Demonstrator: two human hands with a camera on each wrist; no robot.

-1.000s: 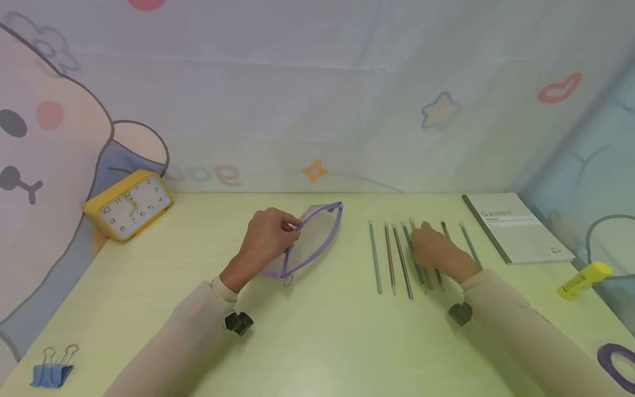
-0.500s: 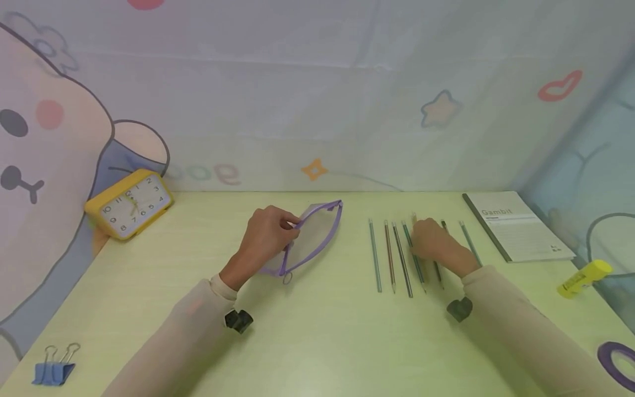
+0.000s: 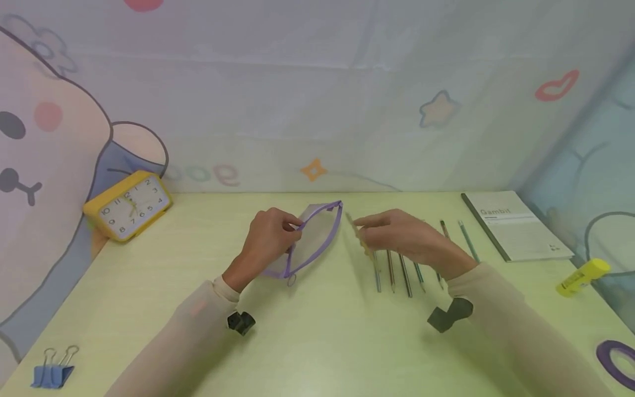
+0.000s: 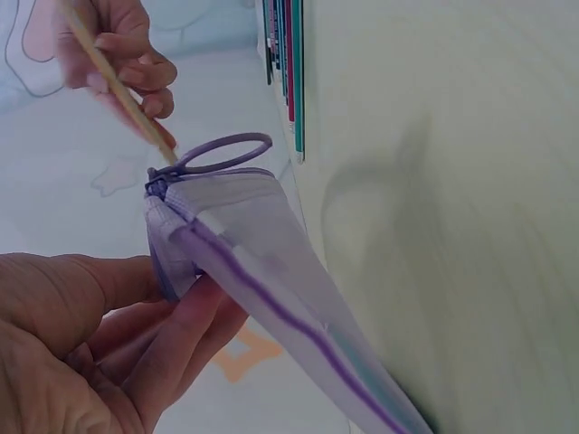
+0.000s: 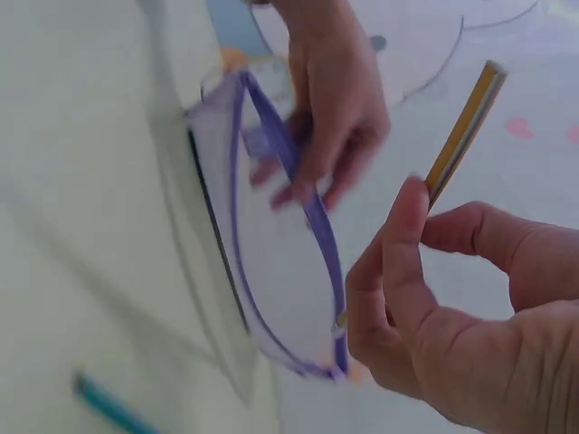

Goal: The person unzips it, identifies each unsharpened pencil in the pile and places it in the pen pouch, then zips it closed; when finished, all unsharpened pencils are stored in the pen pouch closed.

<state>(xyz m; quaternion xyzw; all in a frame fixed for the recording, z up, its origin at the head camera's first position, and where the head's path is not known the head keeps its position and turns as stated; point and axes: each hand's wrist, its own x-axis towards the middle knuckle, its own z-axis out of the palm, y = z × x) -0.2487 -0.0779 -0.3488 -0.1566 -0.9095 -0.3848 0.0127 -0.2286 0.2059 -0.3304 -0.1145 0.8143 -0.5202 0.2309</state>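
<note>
- I see the left hand (image 3: 270,236) pinching the purple pouch (image 3: 311,238), centre, mouth gaping.
- The right hand (image 3: 408,238) pinches a yellow pencil (image 5: 463,131), seemingly not yet inside.
- Six pencils (image 3: 404,275) lie loose, right.

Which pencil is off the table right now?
The yellow pencil, pinched in the right hand beside the purple-edged pouch; the other pencils in view lie on the table.

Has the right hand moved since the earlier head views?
Yes: the right hand, holding a yellow pencil, has moved left, away from the notebook and toward the purple-edged pouch.
</note>
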